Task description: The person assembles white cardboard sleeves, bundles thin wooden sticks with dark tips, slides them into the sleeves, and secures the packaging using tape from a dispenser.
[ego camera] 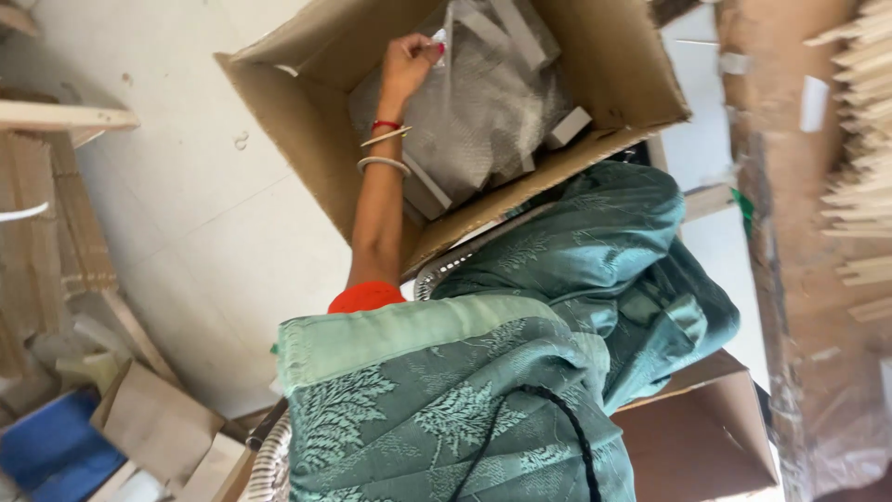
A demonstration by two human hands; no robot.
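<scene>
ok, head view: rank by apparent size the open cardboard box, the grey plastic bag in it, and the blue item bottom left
1. open cardboard box
2. grey plastic bag, touched by a hand
3. blue item, partly cut off and nearer the camera, so unsure

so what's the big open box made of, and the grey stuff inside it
The open box looks like plain brown corrugated cardboard, matte, with raw-edged flaps. The grey contents look like thin clear plastic wrap over grey bars, judging by the crinkled sheen; the bars' own material cannot be told.
</scene>
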